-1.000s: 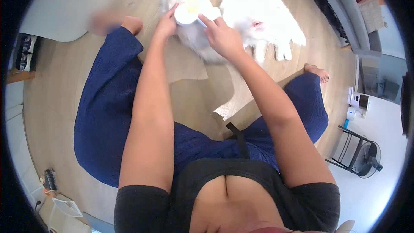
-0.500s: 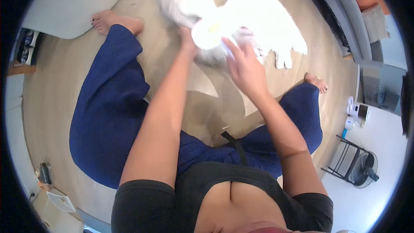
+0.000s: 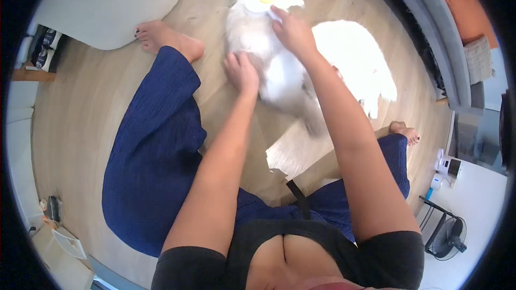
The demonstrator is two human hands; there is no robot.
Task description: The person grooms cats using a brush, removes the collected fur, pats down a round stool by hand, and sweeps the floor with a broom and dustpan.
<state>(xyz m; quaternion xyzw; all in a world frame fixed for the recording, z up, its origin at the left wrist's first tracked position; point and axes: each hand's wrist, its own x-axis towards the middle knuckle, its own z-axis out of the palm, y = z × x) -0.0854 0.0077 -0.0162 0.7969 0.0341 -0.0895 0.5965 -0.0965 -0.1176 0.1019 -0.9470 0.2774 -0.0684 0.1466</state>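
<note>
A white, fluffy cat (image 3: 247, 35) lies stretched out on the floor in front of me, its head end at the top of the view. My left hand (image 3: 243, 72) rests on its flank, fingers spread on the fur. Higher up, my right hand (image 3: 293, 29) is closed on a white, rounded brush-like tool with a yellow centre (image 3: 264, 0), lying over the cat's upper body. Glare washes out the tool's outline. Beside my right forearm lies a second white cat (image 3: 357, 56), overexposed by bright light and partly covered by the arm.
My legs in blue trousers (image 3: 150, 156) spread around the cats on the wood floor (image 3: 80, 123). A white rounded panel (image 3: 118, 0) stands at upper left. A grey sofa (image 3: 424, 27) with orange cushions (image 3: 467, 16) is at upper right, a black fan (image 3: 449, 236) at lower right.
My right hand has moved up with the tool, along the nearer cat's body. My left hand now lies flat lower on that cat, which appears shifted in view.
</note>
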